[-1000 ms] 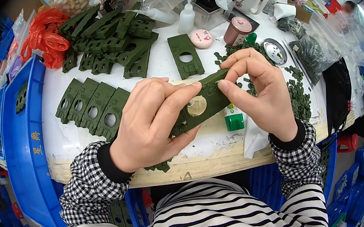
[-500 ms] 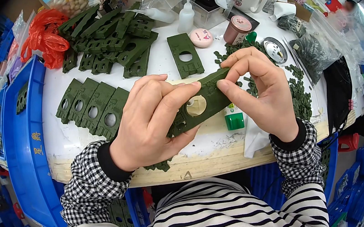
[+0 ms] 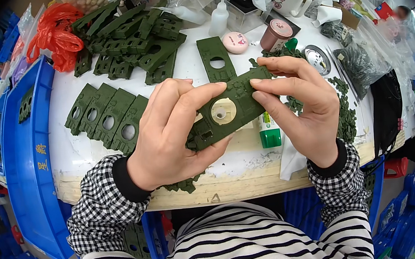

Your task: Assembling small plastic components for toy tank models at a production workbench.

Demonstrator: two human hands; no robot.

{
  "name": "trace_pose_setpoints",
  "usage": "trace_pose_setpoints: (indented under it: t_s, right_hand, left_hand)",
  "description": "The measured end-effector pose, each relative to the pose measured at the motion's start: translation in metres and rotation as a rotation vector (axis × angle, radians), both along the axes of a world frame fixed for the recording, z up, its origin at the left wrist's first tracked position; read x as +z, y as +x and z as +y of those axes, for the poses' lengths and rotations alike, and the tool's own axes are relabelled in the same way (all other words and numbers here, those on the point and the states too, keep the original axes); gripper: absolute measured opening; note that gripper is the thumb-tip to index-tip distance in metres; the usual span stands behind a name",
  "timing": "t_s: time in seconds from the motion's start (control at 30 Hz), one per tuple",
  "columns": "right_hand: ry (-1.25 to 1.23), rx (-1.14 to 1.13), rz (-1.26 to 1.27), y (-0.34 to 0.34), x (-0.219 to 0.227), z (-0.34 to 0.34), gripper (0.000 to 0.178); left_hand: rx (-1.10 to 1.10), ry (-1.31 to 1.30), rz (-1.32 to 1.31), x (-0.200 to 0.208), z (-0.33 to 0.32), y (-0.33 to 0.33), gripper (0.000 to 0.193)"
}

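Note:
A dark green moulded plastic model part [image 3: 244,93] with a round hole is held tilted above the table, its flat detailed face toward me. My left hand [image 3: 163,135] grips its left end, index finger on the upper edge and thumb beneath. At the right end, the thumb and index finger of my right hand [image 3: 307,111] are closed on the corner; whether a tiny piece is between them I cannot make out. Behind the held part lies a similar part [image 3: 210,50]. Several more parts [image 3: 106,114] overlap in a row left of my left hand.
Farther back is a heap of green parts [image 3: 128,43]. Small green pieces [image 3: 344,111] lie scattered at right, near tweezers [image 3: 342,72] and a round metal lid [image 3: 317,58]. A green-capped bottle [image 3: 270,137] lies by my right hand. Blue bins [image 3: 34,204] stand at the left edge.
The held part has tipped so that its upper face shows more fully and its hole looks rounder. Both hands keep hold of it, and the right has shifted slightly right.

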State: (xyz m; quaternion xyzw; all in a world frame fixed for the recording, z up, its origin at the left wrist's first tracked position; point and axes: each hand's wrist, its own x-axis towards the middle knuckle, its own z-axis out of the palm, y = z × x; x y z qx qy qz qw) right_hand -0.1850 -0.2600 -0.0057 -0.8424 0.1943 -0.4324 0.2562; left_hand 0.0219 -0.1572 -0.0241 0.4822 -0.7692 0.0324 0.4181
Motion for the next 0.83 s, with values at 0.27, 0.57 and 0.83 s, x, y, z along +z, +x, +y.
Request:
trace_pose_setpoints:
  t_s: [0.27, 0.57, 0.83]
  right_hand:
    - [0.149, 0.077, -0.176, 0.002, 0.000, 0.000, 0.027]
    - [-0.233, 0.339, 0.340, 0.010, -0.017, 0.027, 0.017]
    - [-0.367, 0.216, 0.597, 0.031, -0.045, 0.056, 0.023]
  left_hand:
    - [0.020, 0.016, 0.058, 0.006, 0.000, -0.001, 0.061]
    - [0.135, -0.123, 0.176, 0.004, -0.009, 0.020, 0.060]
    - [0.129, -0.070, 0.172, 0.001, -0.005, 0.017, 0.060]
